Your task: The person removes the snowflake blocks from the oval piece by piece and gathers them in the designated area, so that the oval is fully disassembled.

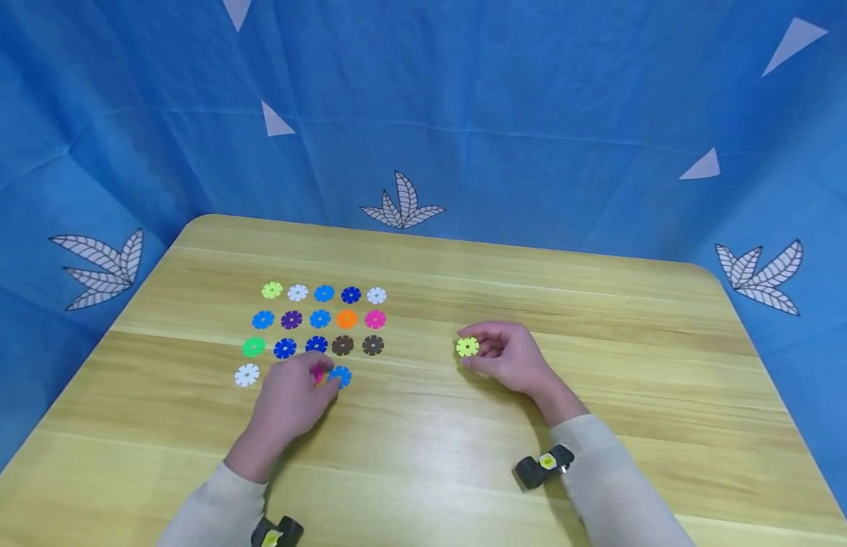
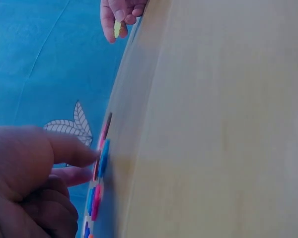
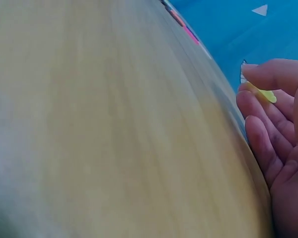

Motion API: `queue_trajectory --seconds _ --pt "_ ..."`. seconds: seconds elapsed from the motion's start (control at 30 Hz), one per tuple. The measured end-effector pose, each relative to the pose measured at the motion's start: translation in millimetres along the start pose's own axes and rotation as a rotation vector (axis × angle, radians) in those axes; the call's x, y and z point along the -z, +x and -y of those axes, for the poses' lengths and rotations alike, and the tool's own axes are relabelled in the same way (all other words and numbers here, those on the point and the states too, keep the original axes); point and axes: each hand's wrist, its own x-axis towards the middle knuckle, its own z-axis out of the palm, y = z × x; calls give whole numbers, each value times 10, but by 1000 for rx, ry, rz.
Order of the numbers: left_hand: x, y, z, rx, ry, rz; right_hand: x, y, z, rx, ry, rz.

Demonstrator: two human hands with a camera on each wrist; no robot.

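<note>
My left hand (image 1: 291, 395) reaches down over the front row of notched plastic snowflake discs. Thumb and index finger are curled at the left edge of a light-blue snowflake disc (image 1: 342, 376), which appears flat on the table. Partly hidden behind these fingers is a pink snowflake disc (image 1: 317, 374). Off to the right, my right hand (image 1: 510, 357) holds up a yellow snowflake disc (image 1: 467, 346), pinched between thumb and fingers just above the table. In the right wrist view the yellow disc (image 3: 267, 94) shows partly between the fingers.
Several snowflake discs lie in neat rows on the left of the wooden table (image 1: 601, 319), including an orange disc (image 1: 346, 319), a green disc (image 1: 254, 346) and a white disc (image 1: 247, 374). A blue cloth (image 1: 423, 91) hangs behind the table. Each wrist carries a small black camera (image 1: 542, 466).
</note>
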Motion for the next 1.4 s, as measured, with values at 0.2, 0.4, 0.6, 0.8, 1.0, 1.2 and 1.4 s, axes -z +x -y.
queue_trajectory --seconds 0.2,0.4,0.6,0.8,1.0,1.2,1.4 --pt "56 -4 -26 6 -73 -58 7 44 -195 -11 -102 55" --pt "102 4 -36 -21 -118 -96 -148 85 -113 -8 -100 106" --pt "104 5 -37 -25 -150 -99 -513 128 33 52 -118 79" --pt "92 4 -53 -22 -162 -94 -842 193 130 36 -180 19" --pt "126 1 -54 -34 -161 -122 -1038 242 190 -30 -268 -33" --pt "155 -4 -31 -8 -162 -118 -1177 274 242 -57 -313 -55" --pt "160 1 -14 -8 -162 -120 -1238 259 261 -50 -468 -35"
